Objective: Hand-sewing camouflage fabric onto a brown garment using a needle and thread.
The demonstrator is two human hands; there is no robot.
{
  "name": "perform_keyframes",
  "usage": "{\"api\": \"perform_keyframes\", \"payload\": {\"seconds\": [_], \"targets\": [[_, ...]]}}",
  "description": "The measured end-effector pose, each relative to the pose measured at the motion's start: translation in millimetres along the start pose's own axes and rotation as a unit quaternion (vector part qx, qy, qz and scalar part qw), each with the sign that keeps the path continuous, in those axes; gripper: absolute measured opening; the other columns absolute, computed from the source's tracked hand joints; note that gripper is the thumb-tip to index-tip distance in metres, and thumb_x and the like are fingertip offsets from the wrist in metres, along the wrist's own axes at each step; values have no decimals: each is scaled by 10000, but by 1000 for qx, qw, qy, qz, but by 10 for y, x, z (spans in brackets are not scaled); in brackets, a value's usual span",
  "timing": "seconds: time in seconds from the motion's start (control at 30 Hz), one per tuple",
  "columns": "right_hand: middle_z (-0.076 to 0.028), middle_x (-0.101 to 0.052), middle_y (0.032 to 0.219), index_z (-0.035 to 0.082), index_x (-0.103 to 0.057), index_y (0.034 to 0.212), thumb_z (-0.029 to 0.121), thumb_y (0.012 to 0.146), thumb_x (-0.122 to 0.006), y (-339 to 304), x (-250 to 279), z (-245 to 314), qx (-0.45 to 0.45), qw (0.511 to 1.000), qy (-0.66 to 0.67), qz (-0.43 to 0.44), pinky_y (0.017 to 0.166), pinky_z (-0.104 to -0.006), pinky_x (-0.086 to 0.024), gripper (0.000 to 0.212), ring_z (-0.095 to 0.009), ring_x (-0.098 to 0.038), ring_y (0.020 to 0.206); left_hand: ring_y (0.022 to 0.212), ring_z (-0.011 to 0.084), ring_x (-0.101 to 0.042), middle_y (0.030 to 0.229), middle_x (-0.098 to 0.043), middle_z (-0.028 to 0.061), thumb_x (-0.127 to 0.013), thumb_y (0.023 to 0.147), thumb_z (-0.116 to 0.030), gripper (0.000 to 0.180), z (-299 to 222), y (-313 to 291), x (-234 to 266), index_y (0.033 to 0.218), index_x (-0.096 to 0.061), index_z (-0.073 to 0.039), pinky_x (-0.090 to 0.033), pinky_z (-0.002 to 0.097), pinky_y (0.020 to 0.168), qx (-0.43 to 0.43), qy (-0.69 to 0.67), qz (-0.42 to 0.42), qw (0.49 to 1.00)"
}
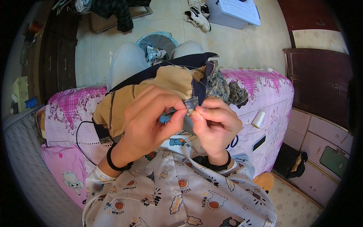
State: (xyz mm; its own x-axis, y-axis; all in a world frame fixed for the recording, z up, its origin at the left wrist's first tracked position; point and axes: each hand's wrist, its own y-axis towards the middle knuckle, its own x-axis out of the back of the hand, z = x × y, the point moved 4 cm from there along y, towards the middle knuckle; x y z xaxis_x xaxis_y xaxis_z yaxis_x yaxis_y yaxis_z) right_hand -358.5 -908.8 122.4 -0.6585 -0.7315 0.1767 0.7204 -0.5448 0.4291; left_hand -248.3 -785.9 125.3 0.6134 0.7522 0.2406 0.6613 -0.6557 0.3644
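Note:
Across my lap lies a garment of tan, navy and camouflage cloth, with seams and frayed edges turned outward. My left hand is closed in a pinch at a small blue-grey corner of it. From the other side my right hand pinches the same corner between thumb and fingers. The fingertips nearly meet there; whether a needle is between them is too small to see. A fine pale thread loops over the navy part.
A white thread spool and a dark phone-like slab lie on the pink-and-white bedcover at right. Between my knees stands a lined blue bin. A pink cushion is at left; shoes and a lidded plastic box stand beyond.

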Motion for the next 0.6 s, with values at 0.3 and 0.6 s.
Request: {"api": "perform_keyframes", "payload": {"seconds": [0.3, 0.6], "targets": [[-108, -684, 872, 6, -717, 902, -99, 747, -746, -104, 50, -129, -128, 985, 105, -51, 454, -166, -348, 190, -42, -540, 636, 651, 69, -513, 810, -586, 6, -706, 757, 27, 162, 211, -65, -42, 849, -586, -31, -394, 200, 533, 97, -186, 13, 978], [-111, -684, 867, -4, -716, 916, -105, 744, -747, -86, 41, -143, -104, 990, 89, -44, 472, -184, -382, 202, -73, -573, 658, 653, 99, -546, 824, -629, 31, -747, 748, 19, 155, 37, 73, -3, 847, -636, -25, -405, 218, 531, 41, -63, 40, 996]]}}
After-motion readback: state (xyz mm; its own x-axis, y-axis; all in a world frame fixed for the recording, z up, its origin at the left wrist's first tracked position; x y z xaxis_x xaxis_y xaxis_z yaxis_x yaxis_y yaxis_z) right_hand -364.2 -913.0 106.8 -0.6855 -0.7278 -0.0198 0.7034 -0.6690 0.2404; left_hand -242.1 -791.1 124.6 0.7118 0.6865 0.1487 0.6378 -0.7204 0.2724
